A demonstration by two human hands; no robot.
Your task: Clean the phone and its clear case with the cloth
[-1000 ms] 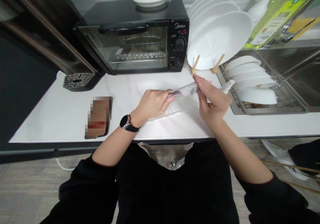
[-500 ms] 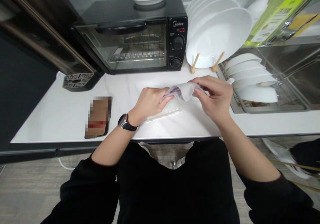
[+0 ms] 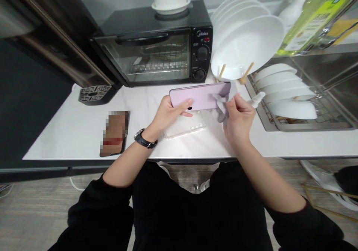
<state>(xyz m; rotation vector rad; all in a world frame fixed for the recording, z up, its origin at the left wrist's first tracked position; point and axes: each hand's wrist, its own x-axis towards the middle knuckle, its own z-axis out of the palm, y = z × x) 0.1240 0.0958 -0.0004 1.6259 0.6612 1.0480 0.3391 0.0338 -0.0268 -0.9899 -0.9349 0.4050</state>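
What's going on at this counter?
A person's left hand holds a lilac phone above the counter. The right hand pinches a thin greyish cloth, which overlaps the phone's right end in this view. A clear case lies on the counter below, with a toaster oven behind.

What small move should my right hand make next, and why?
Perhaps sweep the pale cloth along the lilac phone toward your left hand: that hand grips one end, your right hand holds the cloth at the other, and the face between is uncovered.
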